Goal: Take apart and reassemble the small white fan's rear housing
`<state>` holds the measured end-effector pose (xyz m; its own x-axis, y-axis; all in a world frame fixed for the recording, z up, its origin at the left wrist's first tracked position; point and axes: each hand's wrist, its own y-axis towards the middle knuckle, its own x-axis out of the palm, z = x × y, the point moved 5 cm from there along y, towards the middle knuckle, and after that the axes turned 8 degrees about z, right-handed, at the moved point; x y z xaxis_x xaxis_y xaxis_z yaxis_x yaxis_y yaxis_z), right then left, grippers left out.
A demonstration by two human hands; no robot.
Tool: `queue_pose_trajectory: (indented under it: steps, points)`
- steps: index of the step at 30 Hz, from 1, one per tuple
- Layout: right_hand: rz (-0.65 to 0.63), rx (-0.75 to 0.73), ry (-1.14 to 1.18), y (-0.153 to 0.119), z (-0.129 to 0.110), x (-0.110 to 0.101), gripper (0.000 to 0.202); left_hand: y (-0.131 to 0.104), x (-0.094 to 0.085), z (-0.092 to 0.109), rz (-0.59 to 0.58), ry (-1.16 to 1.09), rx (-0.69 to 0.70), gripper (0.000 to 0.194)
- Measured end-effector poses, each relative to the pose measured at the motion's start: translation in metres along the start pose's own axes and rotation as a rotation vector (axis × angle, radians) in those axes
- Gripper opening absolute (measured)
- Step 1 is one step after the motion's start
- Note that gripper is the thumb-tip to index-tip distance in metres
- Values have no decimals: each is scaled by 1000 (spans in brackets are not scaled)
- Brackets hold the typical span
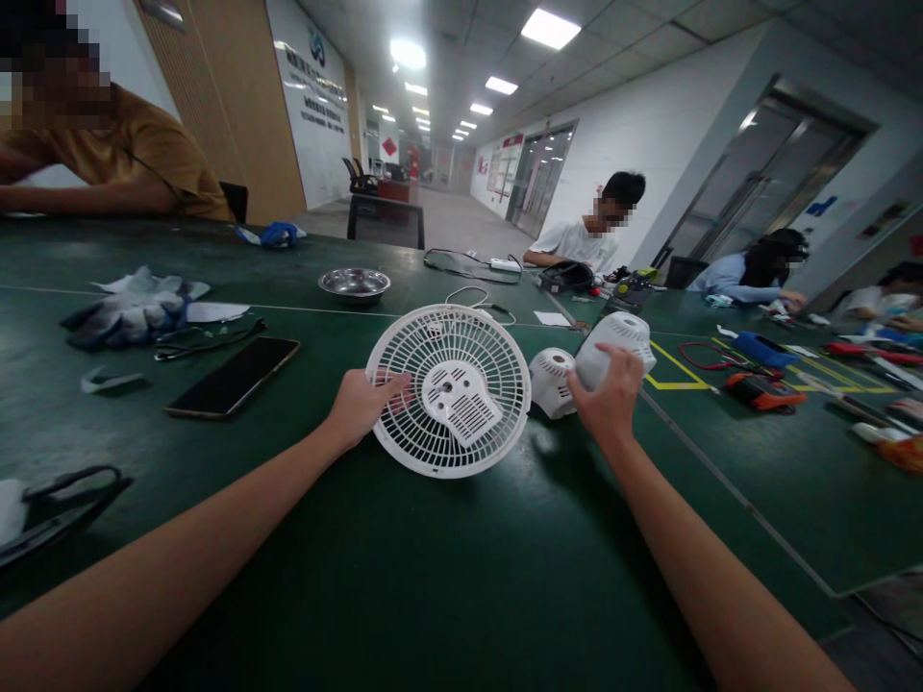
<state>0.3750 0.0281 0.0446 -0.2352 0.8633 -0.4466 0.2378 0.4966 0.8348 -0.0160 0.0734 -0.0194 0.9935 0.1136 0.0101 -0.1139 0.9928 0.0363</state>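
Bowl [355, 284] on tbl [433, 577], grille [457, 396] in L hand [361, 406]

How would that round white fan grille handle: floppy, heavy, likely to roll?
The round white fan grille is probably light for its size, with so many open slots. Its close ribs and solid rim suggest it is fairly stiff. Being round, it might roll if stood on edge without the left hand.

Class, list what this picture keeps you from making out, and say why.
All in the head view:
Part of the left hand: behind the bars of the grille.
The grille's far face: turned away.
Part of the housing: covered by the right hand.
The white thing: cut off by the left edge.
Wall lettering: blurred.
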Motion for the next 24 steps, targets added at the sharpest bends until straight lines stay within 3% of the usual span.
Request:
queue_pose_trajectory:
  steps: [2, 4, 9, 11, 14, 17, 21, 24]
  points:
    - [143, 43, -64, 9, 12, -14, 68, 0, 0, -1, -13, 12, 4, 20]
    - [192, 165, -91, 12, 32, -18, 78, 0, 0, -1, -24, 28, 13, 22]
    - [-65, 605, 96, -4, 83, 11, 99, -1, -1, 0, -13, 34, 6, 23]
    - [-112, 698, 102, -12, 92, 19, 100, -1, -1, 0, -9, 30, 5, 23]
    - [-67, 709, 73, -12, 93, 20, 94, -1, -1, 0, -9, 20, 11, 24]
    - [88, 666, 86, -2, 84, 10, 92, 1, 0, -2, 1, 22, 1, 24]
    - [301, 576, 181, 12, 60, -8, 93, 5, -1, -7, -5, 20, -3, 24]
    - [349, 478, 282, 16, 36, -16, 93, 7, -1, -9, -17, 26, 11, 25]
